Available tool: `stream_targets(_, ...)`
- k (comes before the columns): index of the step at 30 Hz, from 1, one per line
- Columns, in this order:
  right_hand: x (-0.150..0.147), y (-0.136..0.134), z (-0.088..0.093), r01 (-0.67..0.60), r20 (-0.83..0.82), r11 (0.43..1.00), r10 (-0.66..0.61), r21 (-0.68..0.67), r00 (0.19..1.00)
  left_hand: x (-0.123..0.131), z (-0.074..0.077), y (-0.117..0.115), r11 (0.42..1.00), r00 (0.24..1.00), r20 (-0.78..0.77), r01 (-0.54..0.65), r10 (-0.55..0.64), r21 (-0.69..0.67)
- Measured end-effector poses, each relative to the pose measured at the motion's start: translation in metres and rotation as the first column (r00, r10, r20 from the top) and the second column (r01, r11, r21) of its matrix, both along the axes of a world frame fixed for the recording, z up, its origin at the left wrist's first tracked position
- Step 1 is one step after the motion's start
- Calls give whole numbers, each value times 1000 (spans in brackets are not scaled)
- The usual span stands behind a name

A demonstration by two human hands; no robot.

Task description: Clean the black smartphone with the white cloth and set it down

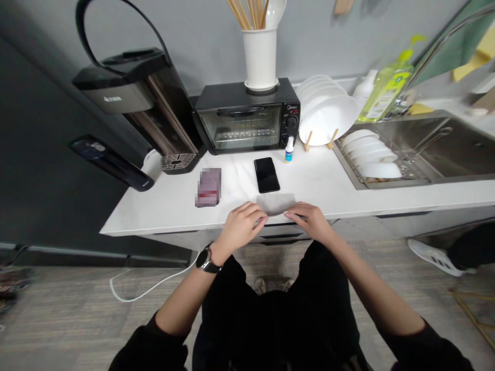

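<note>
A small thin grey cloth (275, 203) is spread at the front edge of the white counter. My left hand (244, 222) has its fingers pinched on the cloth's near left corner. At the near right corner my right hand (309, 220) pinches it in the same way. Just beyond the cloth a black smartphone (266, 175) lies with its dark screen up. Behind the phone, to its right, stands a little spray bottle (289, 150) with a white cap. A purplish flat rectangular thing (209, 187), blurred out, lies left of the phone.
A black toaster oven (247, 121) stands at the back, bearing a white utensil holder (260, 59). To the left are a water dispenser (154, 113) and a dark thermos (112, 164). White plates (325, 116) and a sink (456, 147) are on the right. Someone's shoe (435, 256) shows at right.
</note>
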State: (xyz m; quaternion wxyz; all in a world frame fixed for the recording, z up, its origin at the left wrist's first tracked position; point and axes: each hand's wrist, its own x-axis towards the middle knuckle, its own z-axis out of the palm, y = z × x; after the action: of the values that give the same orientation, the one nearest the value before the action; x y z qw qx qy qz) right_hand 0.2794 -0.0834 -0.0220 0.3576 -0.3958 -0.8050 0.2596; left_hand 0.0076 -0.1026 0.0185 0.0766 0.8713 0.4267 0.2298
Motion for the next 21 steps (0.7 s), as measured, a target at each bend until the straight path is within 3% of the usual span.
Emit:
stream_targets(4, -4, 16, -12, 115, 80, 993, -112, -34, 991, 2, -9, 15, 994, 993, 47, -102, 104, -43)
stream_targets(10, -12, 48, -8, 304, 163, 952, -304, 25, 939, 5, -16, 54, 965, 968, 10, -249, 251, -82)
stream_targets(15, -10, 32, -4, 360, 124, 924, -376, 131, 918, 7, -16, 44, 948, 947, 18, -319, 320, -11)
stream_targets(21, -2, 29, -9, 348, 111, 932, -358, 99, 927, 7, -18, 37, 937, 938, -12, -347, 346, -38)
